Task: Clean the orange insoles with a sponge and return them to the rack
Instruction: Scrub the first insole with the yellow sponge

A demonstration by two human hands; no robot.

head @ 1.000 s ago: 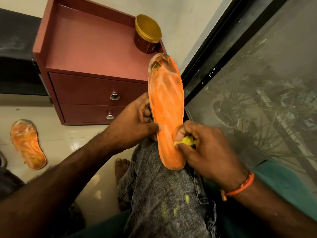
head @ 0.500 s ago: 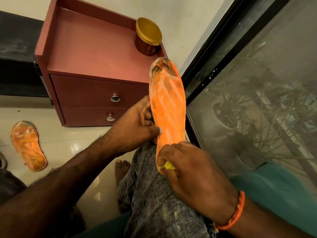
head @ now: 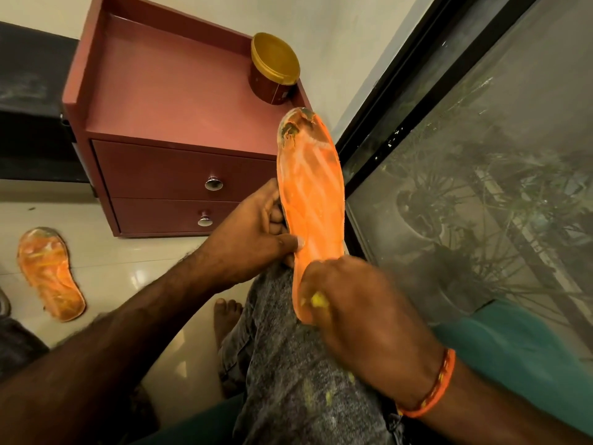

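Two flat orange foam insoles are in view. We see one long orange insole (head: 311, 200), streaked pale and dark-stained at its toe end, standing nearly upright with its heel end down on our knee in speckled grey denim (head: 288, 364). Our left hand (head: 250, 242) grips its left edge near the middle, thumb pressed across the orange face and fingers curled behind. Our right hand (head: 362, 316) covers the heel end from the right, fingers clenched round a small yellow sponge (head: 318, 300) and holding it against the lower face of the insole; only a scrap of the sponge shows between the fingers. A braided orange thread band (head: 433, 390) circles the right wrist.

The second orange insole (head: 49, 273), also streaked, lies flat on the glossy cream tiled floor (head: 128, 268), well apart to the left of both hands. Behind the held insole stands a low maroon cabinet with two drawers and round metal knobs (head: 179, 175); on its top, at the right rear corner, sits a round dark-red tub with a gold lid (head: 274, 70), just beyond the insole's toe end. To the right runs a black-framed glass pane (head: 481, 171) with plants behind it. A bare foot (head: 226, 319) rests on the floor below the left forearm.
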